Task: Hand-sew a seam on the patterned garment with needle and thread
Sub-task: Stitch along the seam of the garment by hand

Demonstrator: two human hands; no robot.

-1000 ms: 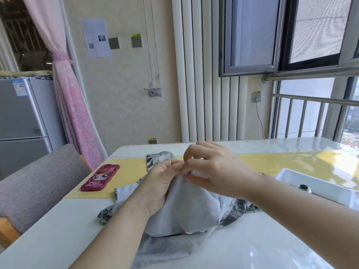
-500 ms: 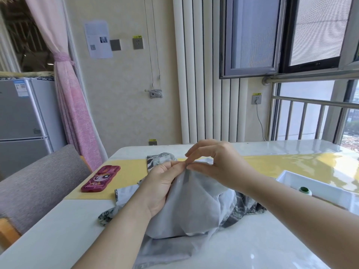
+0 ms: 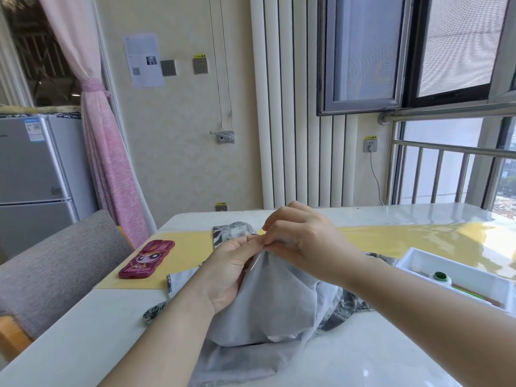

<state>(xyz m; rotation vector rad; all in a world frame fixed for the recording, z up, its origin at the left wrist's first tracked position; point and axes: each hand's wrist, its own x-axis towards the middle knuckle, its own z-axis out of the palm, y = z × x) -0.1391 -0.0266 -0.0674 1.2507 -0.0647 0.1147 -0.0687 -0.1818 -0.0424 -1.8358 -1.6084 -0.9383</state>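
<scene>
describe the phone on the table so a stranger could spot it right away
Start at the white table, then the yellow runner across it. At the runner's left end, left of the grey garment, lies the phone, the only thing with a magenta cartoon-face case.

**Around the work table**

A white glossy table (image 3: 83, 331) carries a yellow runner (image 3: 190, 247) across its far half. A phone in a pink cartoon case (image 3: 146, 258) lies on the runner's left end. A white tray (image 3: 413, 256) sits at the right. A grey upholstered chair (image 3: 55, 269) stands at the table's left side, with a silver fridge (image 3: 30, 177) and a tied-back pink curtain (image 3: 109, 163) behind it. A paper notice (image 3: 143, 60) hangs on the wall beside a wall socket (image 3: 200, 65). A metal railing (image 3: 446, 174) runs below the window (image 3: 363, 51).
</scene>
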